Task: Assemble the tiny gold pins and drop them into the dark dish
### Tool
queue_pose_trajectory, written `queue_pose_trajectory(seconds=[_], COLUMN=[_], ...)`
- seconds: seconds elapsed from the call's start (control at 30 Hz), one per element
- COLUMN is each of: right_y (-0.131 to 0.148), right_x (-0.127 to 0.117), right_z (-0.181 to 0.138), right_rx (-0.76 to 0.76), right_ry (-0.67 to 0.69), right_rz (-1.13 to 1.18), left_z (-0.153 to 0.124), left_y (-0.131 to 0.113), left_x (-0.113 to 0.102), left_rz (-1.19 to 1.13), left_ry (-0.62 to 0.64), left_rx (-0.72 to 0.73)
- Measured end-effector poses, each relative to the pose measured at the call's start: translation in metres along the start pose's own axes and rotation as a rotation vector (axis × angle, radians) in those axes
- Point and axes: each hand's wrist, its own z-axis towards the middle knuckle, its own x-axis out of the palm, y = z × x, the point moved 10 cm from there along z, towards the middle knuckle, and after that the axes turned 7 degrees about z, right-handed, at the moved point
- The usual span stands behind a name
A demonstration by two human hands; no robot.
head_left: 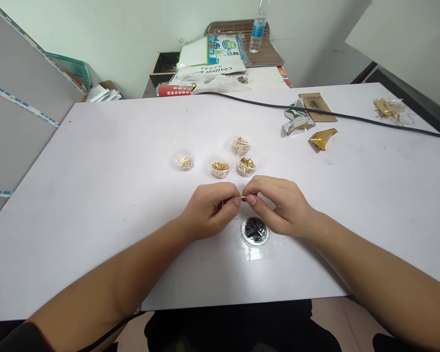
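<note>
In the head view, the left hand (213, 211) and right hand (283, 203) pinch opposite ends of a thin, shiny gold-coloured pin (242, 197) above the white desk (95, 195), between four clear plastic cups (220, 175) and a round, white-rimmed black dish (255, 243).

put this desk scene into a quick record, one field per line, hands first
left hand: pinching one end of a small gold-coloured piece
right hand: pinching its other end
beyond hands: four clear cups of gold-coloured parts
nearer the person: round pale-rimmed item, dark in the middle
far right: gold foil, black cable
background: water bottle, upright
</note>
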Motion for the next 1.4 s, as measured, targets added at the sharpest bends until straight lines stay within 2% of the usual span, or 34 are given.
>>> queue_pose_trajectory(seconds=[0.1,0.27,0.37,0.57,0.73,1.03,1.27,1.4], right_y=[-0.01,-0.029,-0.032,-0.031,-0.03,-0.045,-0.053,-0.055], right_x=[0.003,0.017,0.019,0.019,0.024,0.032,0.038,0.041], right_z=[-0.001,-0.007,-0.009,-0.009,-0.009,-0.015,-0.019,-0.022], right_rx=[0.11,0.334,0.355,0.339,0.339,0.448,0.518,0.552], right_ry=[0.03,0.1,0.089,0.092,0.125,0.095,0.078,0.096], right_rz=[0.122,0.537,0.621,0.64,0.706,0.871,1.065,1.093], left_z=[-0.001,-0.003,-0.003,-0.003,-0.001,-0.004,-0.001,0.0], left_y=[0.003,0.007,0.007,0.006,-0.001,0.002,-0.007,-0.008], left_x=[0.001,0.007,0.008,0.011,0.011,0.017,0.021,0.023], left_rz=[-0.03,-0.137,-0.158,-0.186,-0.244,-0.15,-0.27,-0.287], left_ry=[-0.009,0.042,0.056,0.079,0.088,0.168,0.194,0.212], left_rx=[-0.026,-0.071,-0.089,-0.092,-0.026,-0.06,-0.008,0.007])
